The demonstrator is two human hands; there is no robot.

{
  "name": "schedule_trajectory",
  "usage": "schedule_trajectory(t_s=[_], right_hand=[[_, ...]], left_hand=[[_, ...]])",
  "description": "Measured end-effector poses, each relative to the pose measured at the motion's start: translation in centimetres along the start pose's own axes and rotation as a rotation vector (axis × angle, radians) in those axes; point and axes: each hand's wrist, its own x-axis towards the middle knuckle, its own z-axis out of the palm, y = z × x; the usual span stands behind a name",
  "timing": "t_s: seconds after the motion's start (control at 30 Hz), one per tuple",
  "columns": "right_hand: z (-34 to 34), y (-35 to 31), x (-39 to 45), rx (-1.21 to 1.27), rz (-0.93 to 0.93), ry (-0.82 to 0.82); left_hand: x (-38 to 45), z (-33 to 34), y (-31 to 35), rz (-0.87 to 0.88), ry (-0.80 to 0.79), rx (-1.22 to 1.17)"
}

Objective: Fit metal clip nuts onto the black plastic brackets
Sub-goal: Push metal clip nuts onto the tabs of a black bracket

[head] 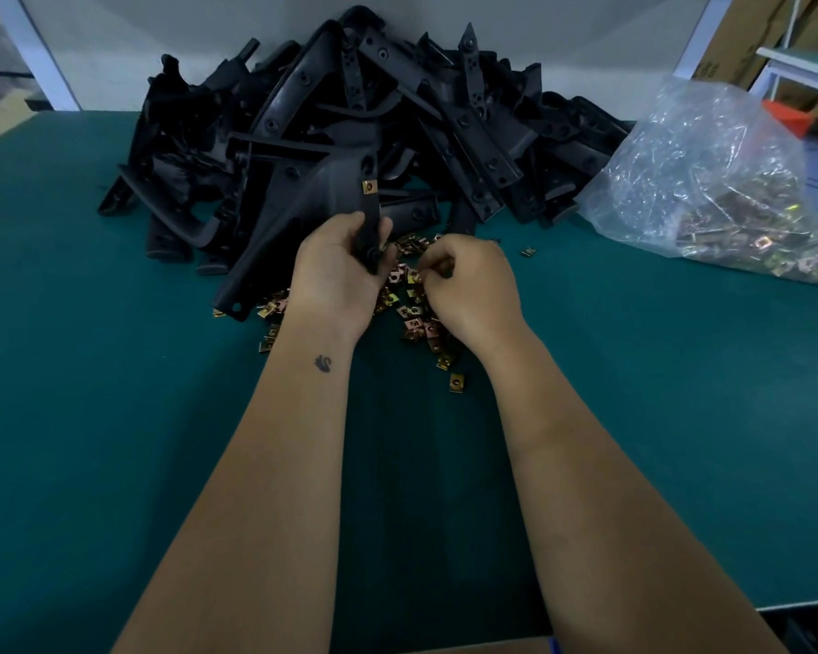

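My left hand (pixel 338 271) grips a black plastic bracket (pixel 303 210) by one narrow arm. A brass-coloured clip nut (pixel 369 186) sits on that arm above my fingers. The bracket's long leg slants down to the left onto the green table (pixel 114 394). My right hand (pixel 468 285) is curled over a scattered heap of loose clip nuts (pixel 416 318), its fingertips pinching at one of them. The nut between the fingers is mostly hidden.
A big pile of black brackets (pixel 374 110) lies behind my hands against a white wall. A clear plastic bag (pixel 718 181) holding more clip nuts rests at the right. The table's front edge runs at the lower right.
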Motion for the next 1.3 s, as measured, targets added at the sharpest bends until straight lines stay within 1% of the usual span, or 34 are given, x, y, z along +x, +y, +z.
schedule_trajectory(t_s=[0.17,0.3,0.4,0.47,0.73,0.87,1.0,1.13,1.2,1.3], right_hand=[[-0.7,-0.4,0.3,0.391,0.13,0.148],[-1.2,-0.4,0.3,0.566,0.175,0.146],[-1.2,-0.3,0.4,0.623,0.171,0.143],[-1.2,-0.3,0.4,0.661,0.164,0.154],[-1.5,-0.3,0.5,0.827,0.13,0.116],[-1.6,-0.4,0.5,0.874,0.138,0.095],[-1.4,-0.5,0.5,0.862,0.156,0.081],[-1.3,-0.4,0.5,0.832,0.199,0.089],[-1.4,-0.3,0.5,0.87,0.215,0.079],[-1.5,-0.1,0.5,0.92,0.252,0.065]], left_hand=[[0.2,0.1,-0.2,0.019,-0.027,0.054],[0.1,0.5,-0.9,0.006,-0.053,0.116],[-0.1,0.9,-1.3,0.01,-0.021,0.202],[-0.3,1.2,-1.4,0.013,-0.001,0.22],[-0.9,1.5,-1.7,0.01,-0.074,0.343],[-0.9,1.7,-1.7,-0.008,-0.047,0.309],[-0.7,1.8,-1.5,-0.084,-0.016,0.122],[-0.5,1.5,-1.3,-0.072,0.014,0.047],[-0.5,1.3,-1.3,-0.065,-0.026,0.047],[-0.5,0.8,-1.3,-0.047,-0.09,0.157]])
